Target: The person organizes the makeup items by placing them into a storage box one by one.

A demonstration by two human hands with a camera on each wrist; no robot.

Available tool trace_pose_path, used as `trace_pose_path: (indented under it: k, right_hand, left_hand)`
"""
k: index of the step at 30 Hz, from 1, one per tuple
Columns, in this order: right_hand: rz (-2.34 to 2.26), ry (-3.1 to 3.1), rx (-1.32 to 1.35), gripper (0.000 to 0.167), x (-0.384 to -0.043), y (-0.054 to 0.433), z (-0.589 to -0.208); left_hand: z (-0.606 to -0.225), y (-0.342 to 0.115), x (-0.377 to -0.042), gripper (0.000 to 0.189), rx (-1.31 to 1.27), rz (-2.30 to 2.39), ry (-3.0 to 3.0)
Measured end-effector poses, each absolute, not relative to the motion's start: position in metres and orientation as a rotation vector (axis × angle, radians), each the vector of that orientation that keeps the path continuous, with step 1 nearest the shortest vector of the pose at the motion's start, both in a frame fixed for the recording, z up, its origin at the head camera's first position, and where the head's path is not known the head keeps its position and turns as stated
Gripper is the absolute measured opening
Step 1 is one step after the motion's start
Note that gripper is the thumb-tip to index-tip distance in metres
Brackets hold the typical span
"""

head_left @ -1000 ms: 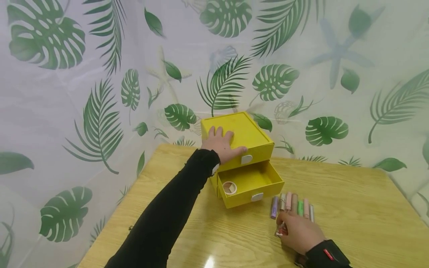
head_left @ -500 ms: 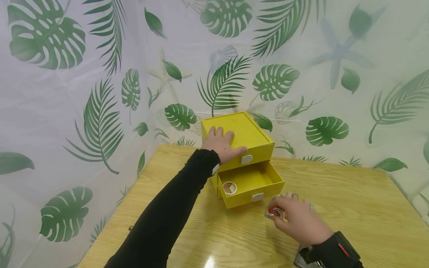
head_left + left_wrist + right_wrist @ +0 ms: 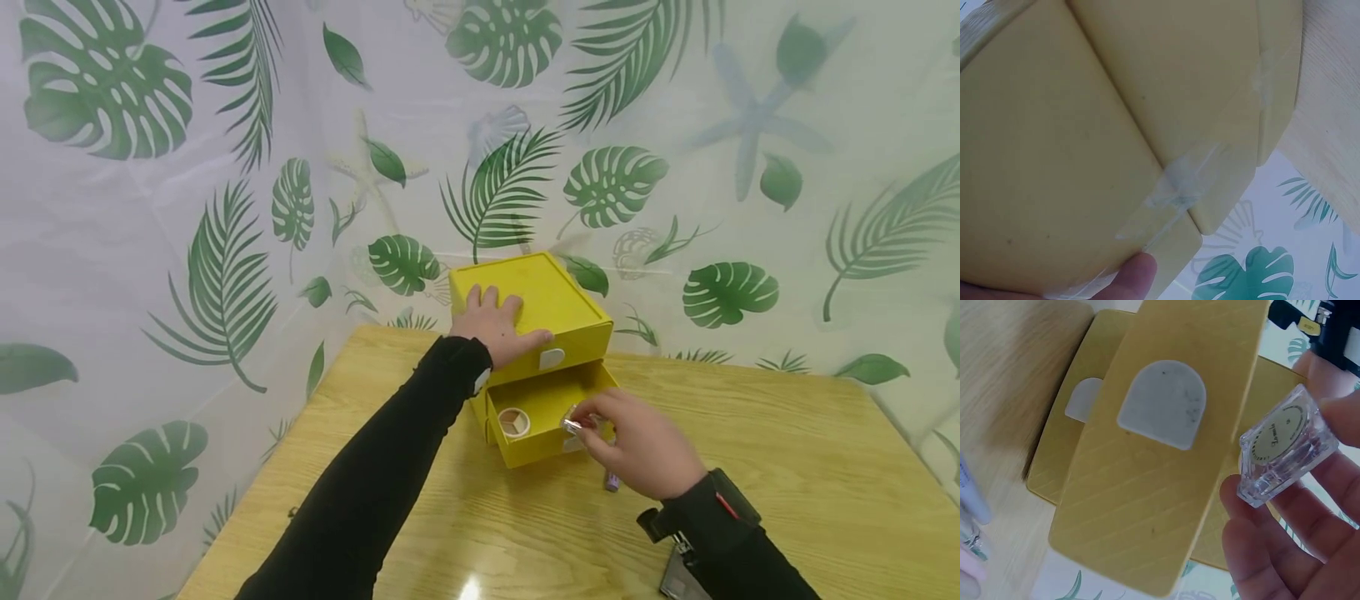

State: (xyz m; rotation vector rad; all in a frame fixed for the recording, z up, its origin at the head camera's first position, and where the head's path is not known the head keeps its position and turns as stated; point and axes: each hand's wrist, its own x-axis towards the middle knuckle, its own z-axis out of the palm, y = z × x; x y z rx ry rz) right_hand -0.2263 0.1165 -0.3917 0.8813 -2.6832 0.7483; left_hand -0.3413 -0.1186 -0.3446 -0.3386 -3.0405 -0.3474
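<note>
Head view: wood-grain surface (image 3: 787, 467), leaf-print walls (image 3: 600, 92) behind and at left. Yellow box (image 3: 551, 296) stands on it; left hand (image 3: 497, 329) rests on top, fingers spread. Right hand (image 3: 641, 442) pinches clear case (image 3: 1282, 450) by front edge of open drawer (image 3: 528, 451).

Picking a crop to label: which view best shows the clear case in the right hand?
Right wrist: the clear case is large there, its round label visible. The head view shows it small, partly covered by the right hand; the left wrist view doesn't show it.
</note>
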Motion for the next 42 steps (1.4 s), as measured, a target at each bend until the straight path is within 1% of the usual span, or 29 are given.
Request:
trace_pose_path:
  k: [3, 6, 16, 25, 32, 37, 42]
  right_hand:
    - [0.703, -2.694, 0.858, 0.006, -0.233, 0.110, -0.392]
    - [0.671, -2.705, 0.848, 0.005, -0.239, 0.104, -0.392]
    - [0.551, -2.883, 0.804, 0.011, -0.272, 0.080, -0.392]
    - [0.479, -3.074, 0.763, 0.010, -0.296, 0.066, -0.394]
    - [0.439, -3.147, 0.675, 0.010, -0.303, 0.057, -0.393]
    - [0.328, -3.124, 0.723, 0.009, -0.303, 0.052, -0.392]
    - [0.232, -3.092, 0.752, 0.014, -0.304, 0.047, -0.394]
  left_hand:
    - [-0.345, -0.118, -0.341, 0.086, -0.340, -0.340, -3.044]
    - [-0.346, -0.118, -0.342, 0.087, -0.341, -0.333, -3.049]
    - [-0.342, -0.119, -0.336, 0.085, -0.369, -0.337, -3.022]
    - [-0.348, -0.119, -0.343, 0.086, -0.346, -0.333, -3.040]
    - [-0.347, -0.118, -0.344, 0.087, -0.346, -0.332, -3.036]
    - [-0.346, -0.118, -0.343, 0.088, -0.340, -0.332, -3.049]
    - [-0.345, -0.118, -0.341, 0.087, -0.341, -0.340, -3.045]
